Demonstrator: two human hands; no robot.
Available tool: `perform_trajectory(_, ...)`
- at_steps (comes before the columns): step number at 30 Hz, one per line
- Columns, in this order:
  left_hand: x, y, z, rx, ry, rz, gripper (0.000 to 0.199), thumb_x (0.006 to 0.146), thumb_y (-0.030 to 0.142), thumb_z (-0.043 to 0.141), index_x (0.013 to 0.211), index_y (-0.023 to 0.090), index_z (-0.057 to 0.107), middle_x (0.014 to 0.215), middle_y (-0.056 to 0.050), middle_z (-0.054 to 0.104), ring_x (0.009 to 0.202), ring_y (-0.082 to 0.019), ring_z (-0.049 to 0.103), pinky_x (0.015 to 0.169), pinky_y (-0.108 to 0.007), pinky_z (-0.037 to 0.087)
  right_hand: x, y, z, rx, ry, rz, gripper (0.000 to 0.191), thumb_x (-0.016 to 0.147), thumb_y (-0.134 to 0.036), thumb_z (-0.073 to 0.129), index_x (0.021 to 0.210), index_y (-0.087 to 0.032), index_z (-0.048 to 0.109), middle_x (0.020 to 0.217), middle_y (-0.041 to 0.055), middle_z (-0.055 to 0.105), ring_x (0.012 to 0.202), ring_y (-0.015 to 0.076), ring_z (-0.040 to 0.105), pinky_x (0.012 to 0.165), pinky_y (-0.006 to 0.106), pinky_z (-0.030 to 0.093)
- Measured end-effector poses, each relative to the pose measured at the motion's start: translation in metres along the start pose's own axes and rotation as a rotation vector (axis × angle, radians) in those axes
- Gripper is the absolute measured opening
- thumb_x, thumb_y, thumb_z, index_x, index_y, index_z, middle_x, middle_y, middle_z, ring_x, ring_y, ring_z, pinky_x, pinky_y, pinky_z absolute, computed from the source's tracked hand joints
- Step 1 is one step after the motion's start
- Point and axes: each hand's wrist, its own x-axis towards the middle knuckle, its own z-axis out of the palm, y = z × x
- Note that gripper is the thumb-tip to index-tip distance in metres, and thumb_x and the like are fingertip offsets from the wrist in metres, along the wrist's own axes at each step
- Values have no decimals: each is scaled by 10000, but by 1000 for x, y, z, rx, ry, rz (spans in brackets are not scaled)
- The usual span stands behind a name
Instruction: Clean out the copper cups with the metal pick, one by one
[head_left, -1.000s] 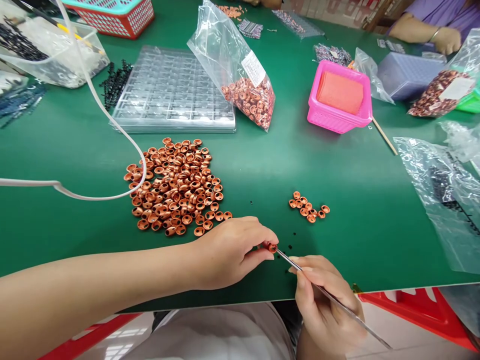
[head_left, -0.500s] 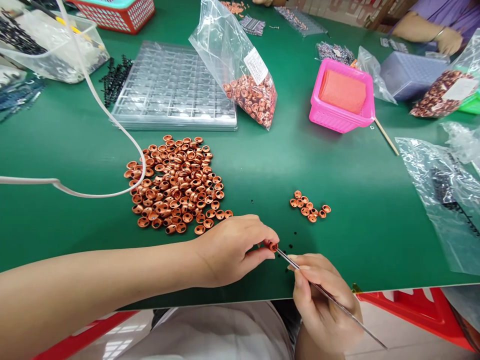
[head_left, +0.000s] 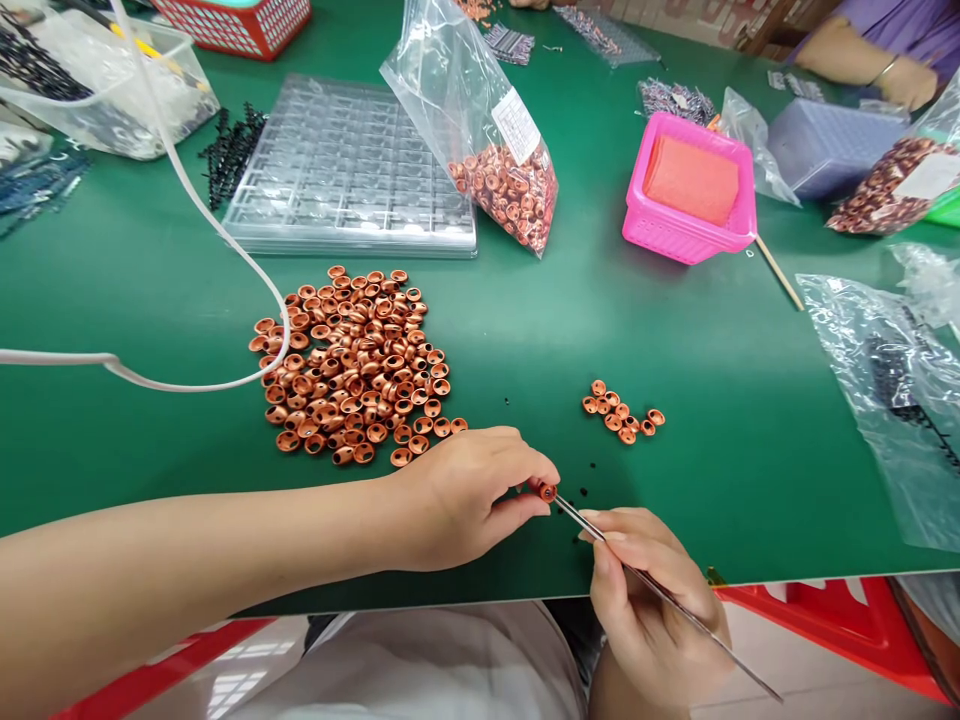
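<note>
My left hand (head_left: 469, 497) pinches one small copper-coloured cup (head_left: 548, 492) between thumb and fingertips, just above the green table (head_left: 517, 330). Between the fingers of my right hand (head_left: 652, 600) is a thin metal tool (head_left: 701, 628), slanting down to the right; its tip meets the held cup. Whether the tip is inside the cup is too small to tell. A large pile of copper cups (head_left: 360, 370) lies beyond my left forearm. Several more cups (head_left: 619, 412) form a small group beyond my right hand. Tiny black bits (head_left: 583, 491) lie near the fingertips.
Clear trays (head_left: 345, 170) stand behind the pile, beside a bag of cups (head_left: 517, 195). A pink basket (head_left: 690, 235) holds an orange block. A white cable (head_left: 191, 190) hangs across the left side. Plastic bags (head_left: 870, 390) lie at right; a person's arm (head_left: 847, 60) rests far right.
The view has shifted slightly. Both hands keep nearly the same pose, and the cup between my left fingertips appears slightly turned, its opening more visible.
</note>
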Motion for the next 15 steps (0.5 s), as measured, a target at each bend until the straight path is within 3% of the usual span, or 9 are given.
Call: perform_trajectory(15, 1, 4, -2, 10, -21, -8, 78, 914, 160, 531, 946, 170, 602, 853, -17, 674, 785, -142, 575, 699, -238, 439, 0, -1, 0, -22, -12, 22, 417, 728, 83, 578, 1052, -175, 625, 947, 59, 711, 838, 176, 691, 651, 324, 586)
